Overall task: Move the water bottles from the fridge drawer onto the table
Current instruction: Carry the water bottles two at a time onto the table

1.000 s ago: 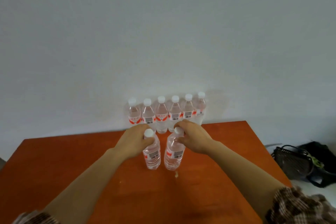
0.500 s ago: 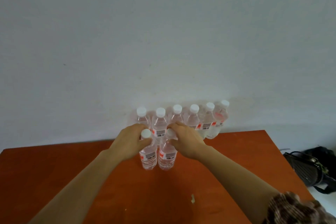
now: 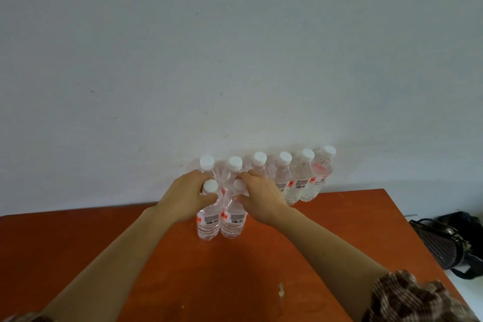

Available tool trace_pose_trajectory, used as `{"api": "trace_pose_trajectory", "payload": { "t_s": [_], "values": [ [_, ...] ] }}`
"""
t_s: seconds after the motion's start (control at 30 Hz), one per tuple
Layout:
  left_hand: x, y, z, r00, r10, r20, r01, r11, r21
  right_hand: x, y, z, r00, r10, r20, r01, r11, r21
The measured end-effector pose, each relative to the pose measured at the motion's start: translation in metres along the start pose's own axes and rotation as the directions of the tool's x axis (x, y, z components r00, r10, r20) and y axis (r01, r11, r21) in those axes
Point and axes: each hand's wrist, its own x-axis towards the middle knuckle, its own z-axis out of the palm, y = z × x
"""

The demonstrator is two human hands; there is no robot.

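"Both bottles have gone farther from me across the table (image 3: 78, 256) in the last second. They now stand side by side, touching, just in front of the left end of the back row (image 3: 300, 178) of six along the wall."

"And your grip?"

"My left hand (image 3: 187, 191) is curled round the neck of the left bottle (image 3: 208, 222), just under its white cap. My right hand (image 3: 258, 196) grips the right bottle (image 3: 233, 219) the same way, with the fingers partly over the cap. Neither hand has let go."

"Are they down yet?"

"Their bases look to be on the wood (I judge that from above, so I would not swear to it). Whether they touch the row behind, I cannot tell, because my hands hide it."

"So how do you finish it well?"

"I think slowly. Held this high at the neck, a base can swing, so I would keep both bottles upright and press lightly until they feel settled. Then I would loosen my fingers and lift them straight up. My knuckles sit close to the caps behind, and one nudge could tip a bottle into its neighbours. After that I go for any bottles left in the fridge drawer, which is out of sight here."
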Motion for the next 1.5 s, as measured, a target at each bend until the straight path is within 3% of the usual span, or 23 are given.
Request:
{"api": "trace_pose_trajectory", "payload": {
  "t_s": [0.33,0.53,0.77,0.93,1.07,1.17,1.33,1.5],
  "values": [
    [-0.007,-0.005,0.016,0.994,-0.102,0.026,0.103,0.993,-0.048,-0.004,-0.002,0.003,0.993,0.099,0.066,-0.104,0.992,0.076],
    [-0.013,-0.009,0.025,0.984,-0.174,0.024,0.176,0.970,-0.168,-0.015,0.000,0.006,0.986,0.159,0.046,-0.164,0.976,0.145],
    [-0.018,-0.004,0.024,0.985,-0.167,-0.034,0.158,0.968,-0.194,-0.022,-0.003,0.004,0.984,0.171,0.039,-0.175,0.972,0.156],
    [-0.022,0.021,0.022,0.973,-0.107,-0.202,0.085,0.990,-0.117,-0.039,-0.001,-0.005,0.985,0.172,-0.003,-0.169,0.971,0.172],
    [-0.021,0.061,0.023,0.928,0.051,-0.368,-0.074,0.996,-0.046,-0.070,0.014,-0.020,0.973,0.224,-0.062,-0.208,0.959,0.193],
    [-0.022,0.100,0.035,0.941,0.124,-0.313,-0.141,0.990,-0.030,-0.101,0.036,-0.035,0.948,0.302,-0.099,-0.284,0.945,0.163],
    [-0.029,0.171,0.084,0.983,0.162,-0.091,-0.154,0.984,0.091,-0.173,0.080,-0.058,0.877,0.443,-0.188,-0.436,0.897,0.079],
    [-0.065,0.252,0.144,0.971,0.225,0.081,-0.235,0.962,0.143,-0.273,0.126,-0.068,0.782,0.585,-0.214,-0.598,0.802,0.007]
  ]
}}
